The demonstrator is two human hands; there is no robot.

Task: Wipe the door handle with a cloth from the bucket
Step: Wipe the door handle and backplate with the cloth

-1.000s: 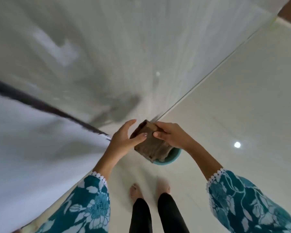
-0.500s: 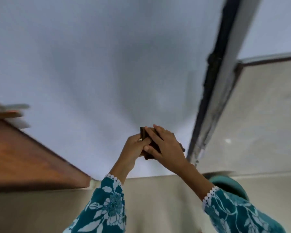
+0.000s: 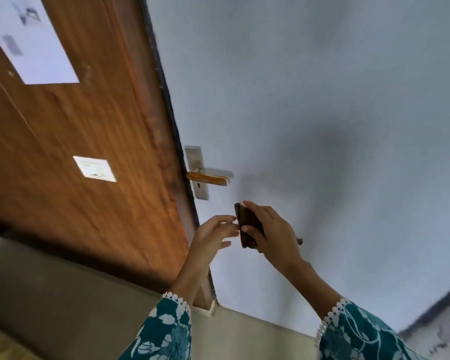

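Observation:
A silver door handle (image 3: 209,175) with an orange-brown grip juts from the edge of a wooden door (image 3: 89,131), on a metal plate with a keyhole. My right hand (image 3: 273,229) is closed on a folded dark brown cloth (image 3: 247,224), just below and right of the handle, apart from it. My left hand (image 3: 213,229) is beside the cloth with fingers spread, its fingertips near the cloth's edge. The bucket is out of view.
A pale blue-grey wall (image 3: 322,100) fills the right side. The door carries a white paper sheet (image 3: 29,40) and a small white label (image 3: 94,168). Beige floor (image 3: 63,307) lies below. A dark frame edge (image 3: 431,313) shows at lower right.
The view swung from the floor and teal bucket up to the door. Both hands held the cloth before; now the right hand alone grips it near the handle and the left has let go.

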